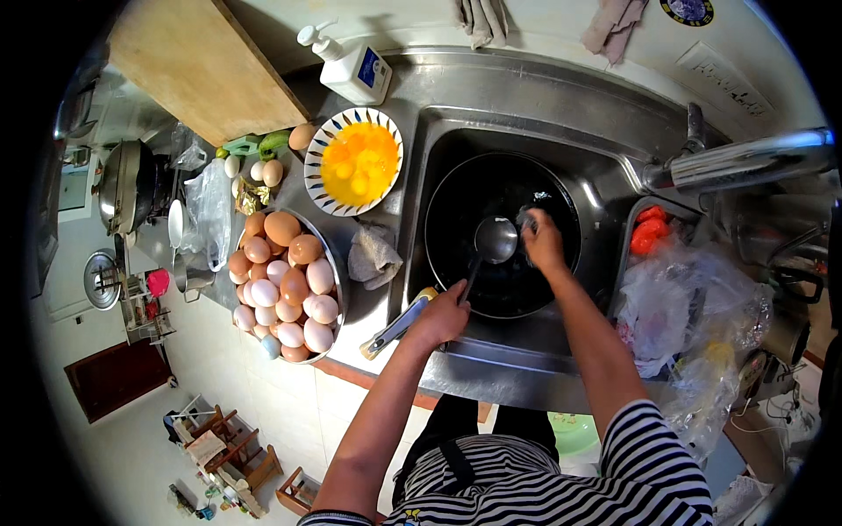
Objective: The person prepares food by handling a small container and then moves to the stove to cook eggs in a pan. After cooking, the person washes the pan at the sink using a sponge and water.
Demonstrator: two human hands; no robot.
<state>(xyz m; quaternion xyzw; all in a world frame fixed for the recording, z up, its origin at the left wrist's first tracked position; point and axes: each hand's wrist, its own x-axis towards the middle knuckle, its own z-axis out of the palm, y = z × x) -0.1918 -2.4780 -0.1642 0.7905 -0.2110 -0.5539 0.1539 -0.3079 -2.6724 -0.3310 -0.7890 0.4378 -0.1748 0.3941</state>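
Observation:
A black pan (454,197) sits in the stainless-steel sink (598,217), its long handle (398,327) resting over the left rim. My left hand (446,319) grips the dark handle of a metal ladle (496,240), whose round bowl is over the pan. At the right side of the pan, my right hand (544,242) has its fingers closed around a greyish scrubbing pad (526,220), blurred and partly hidden by the fingers. Light glints inside the pan, which looks wet.
Left of the sink stand a patterned bowl of cracked eggs (317,181), a large bowl of whole eggs (340,309), and a cloth (373,256). A pump bottle (358,72) is behind. Right are a chrome faucet (750,161) and plastic bags (684,296).

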